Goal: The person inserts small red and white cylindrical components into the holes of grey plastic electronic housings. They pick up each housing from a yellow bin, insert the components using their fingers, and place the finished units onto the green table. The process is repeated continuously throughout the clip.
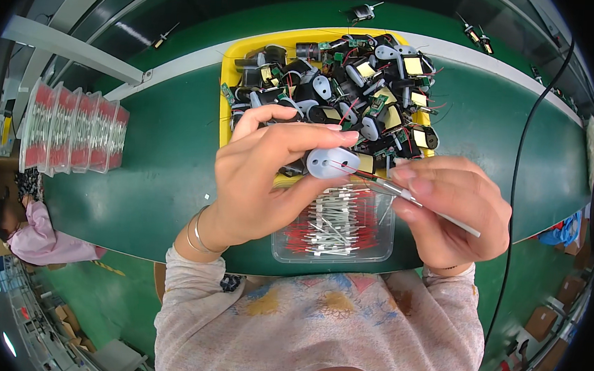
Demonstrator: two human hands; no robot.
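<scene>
My left hand (250,172) grips a pale oval-faced part (334,162) between thumb and fingers, near a clear box (277,248). Thin wires (364,174) run rightward to my right hand (466,203), pinched on a slim white tube (456,222); tugging too hard could tear the wires loose.

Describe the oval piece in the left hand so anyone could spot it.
Find the yellow bin, then the left hand at its near edge. That hand holds the piece, a pale oval with holes. Similar ovals lie in the bin; only this one is held up.
</scene>
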